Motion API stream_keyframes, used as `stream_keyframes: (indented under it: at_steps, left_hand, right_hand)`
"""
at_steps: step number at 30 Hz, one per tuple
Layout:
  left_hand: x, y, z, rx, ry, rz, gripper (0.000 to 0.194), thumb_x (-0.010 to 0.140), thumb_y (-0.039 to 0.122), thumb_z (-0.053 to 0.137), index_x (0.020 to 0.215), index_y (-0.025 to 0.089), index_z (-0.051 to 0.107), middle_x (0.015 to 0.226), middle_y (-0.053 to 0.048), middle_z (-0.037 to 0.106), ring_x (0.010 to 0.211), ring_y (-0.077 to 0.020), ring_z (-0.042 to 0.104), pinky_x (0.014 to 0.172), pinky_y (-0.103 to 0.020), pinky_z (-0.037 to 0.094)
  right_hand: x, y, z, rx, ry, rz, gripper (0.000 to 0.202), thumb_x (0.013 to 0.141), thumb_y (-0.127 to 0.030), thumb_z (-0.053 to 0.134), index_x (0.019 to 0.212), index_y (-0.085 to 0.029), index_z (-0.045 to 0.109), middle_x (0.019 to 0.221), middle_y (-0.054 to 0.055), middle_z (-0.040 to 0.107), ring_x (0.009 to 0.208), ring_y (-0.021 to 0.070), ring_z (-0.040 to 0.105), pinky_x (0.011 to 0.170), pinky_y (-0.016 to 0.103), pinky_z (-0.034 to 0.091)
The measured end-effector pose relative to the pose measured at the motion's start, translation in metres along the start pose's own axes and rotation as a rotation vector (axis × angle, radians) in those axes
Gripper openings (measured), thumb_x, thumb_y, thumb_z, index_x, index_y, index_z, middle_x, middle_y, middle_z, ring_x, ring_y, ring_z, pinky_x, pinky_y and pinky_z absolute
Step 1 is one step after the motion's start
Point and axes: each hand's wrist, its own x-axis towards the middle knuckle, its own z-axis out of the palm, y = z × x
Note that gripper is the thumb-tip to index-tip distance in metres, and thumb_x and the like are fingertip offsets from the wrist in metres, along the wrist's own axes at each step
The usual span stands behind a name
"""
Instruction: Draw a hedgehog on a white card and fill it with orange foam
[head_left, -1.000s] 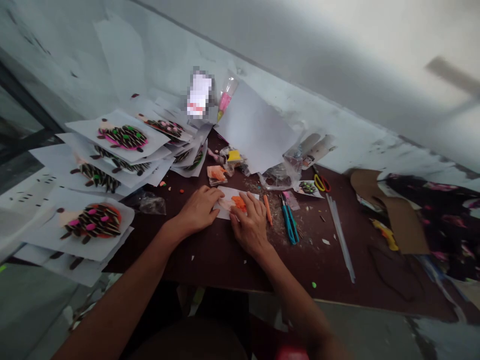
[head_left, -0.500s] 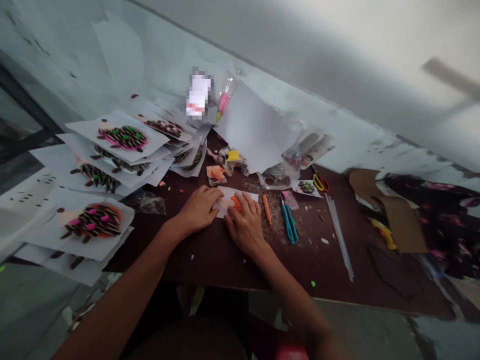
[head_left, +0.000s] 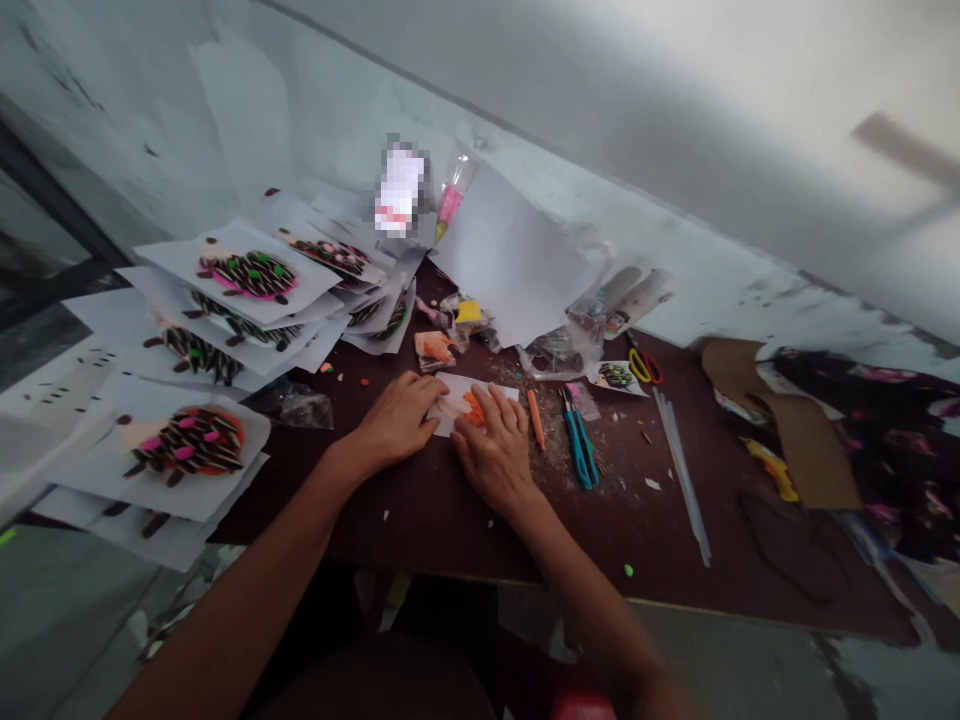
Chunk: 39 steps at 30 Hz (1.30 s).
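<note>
A small white paper (head_left: 444,424) lies on the dark brown table between my hands. Orange clay (head_left: 472,408) is spread on it, with a paler peach patch (head_left: 452,407) to its left. My right hand (head_left: 495,445) presses its outstretched fingers onto the orange clay and hides part of it. My left hand (head_left: 401,418) rests flat on the paper's left edge, fingers extended. Just right of my right hand are an orange stick (head_left: 535,420) and teal-handled pliers (head_left: 580,440). Beyond the paper sits an orange lump of clay in wrapping (head_left: 433,347).
Sheets with hedgehog figures (head_left: 247,270) are piled at the left. A blurred phone (head_left: 400,190) and a large white sheet (head_left: 517,250) lean at the wall. To the right are scissors (head_left: 645,366), clear glue sticks (head_left: 684,480), a yellow glue gun (head_left: 772,468) and cardboard (head_left: 814,450).
My right hand's fingers have shifted very slightly over the orange clay. My left hand stays in place on the paper, and the view has moved a touch.
</note>
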Motion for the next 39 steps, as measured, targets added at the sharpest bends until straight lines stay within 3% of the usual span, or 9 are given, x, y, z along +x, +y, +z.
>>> stream_keyframes:
  at_steps: [9,15,23,28,39]
  left_hand:
    - [0.0,0.0,0.001,-0.018,0.004,-0.006,0.039,0.083,0.014,0.056,0.12,0.017,0.063,0.122,-0.011,0.066,0.11,-0.0288,0.056,0.101,-0.046,0.046]
    - [0.0,0.0,0.001,0.006,0.011,-0.002,0.036,0.082,0.013,0.056,0.117,0.016,0.064,0.122,-0.01,0.067,0.111,-0.0283,0.056,0.101,-0.044,0.047]
    - [0.0,0.004,0.0,0.027,-0.006,-0.013,0.04,0.082,0.01,0.056,0.12,0.018,0.063,0.123,-0.011,0.067,0.111,-0.0288,0.056,0.1,-0.045,0.047]
    - [0.0,0.004,0.0,0.009,-0.006,-0.012,0.04,0.082,0.01,0.056,0.121,0.018,0.063,0.123,-0.012,0.067,0.112,-0.0295,0.055,0.1,-0.047,0.047]
    - [-0.001,0.001,0.001,-0.003,0.01,0.002,0.037,0.082,0.012,0.056,0.118,0.018,0.063,0.123,-0.011,0.067,0.111,-0.0297,0.056,0.098,-0.046,0.048]
  right_hand:
    - [0.0,0.002,0.0,0.009,0.05,0.069,0.023,0.099,-0.032,0.054,0.109,-0.021,0.071,0.148,0.014,0.053,0.142,0.0291,0.04,0.113,0.05,0.032]
    - [0.002,0.0,0.0,0.0,-0.019,0.103,0.027,0.099,-0.034,0.053,0.112,-0.017,0.07,0.151,0.017,0.048,0.145,0.032,0.035,0.114,0.05,0.031]
    - [0.003,-0.021,0.006,0.025,-0.056,0.242,0.035,0.101,-0.039,0.048,0.119,-0.014,0.066,0.153,0.022,0.045,0.147,0.0358,0.031,0.113,0.055,0.031]
    - [0.005,-0.025,0.008,0.013,-0.081,0.234,0.033,0.1,-0.038,0.051,0.116,-0.013,0.066,0.153,0.021,0.044,0.15,0.0346,0.027,0.116,0.054,0.027]
    - [0.0,-0.02,0.009,0.016,-0.002,0.27,0.034,0.1,-0.038,0.049,0.119,-0.014,0.066,0.154,0.021,0.043,0.147,0.0357,0.031,0.114,0.055,0.029]
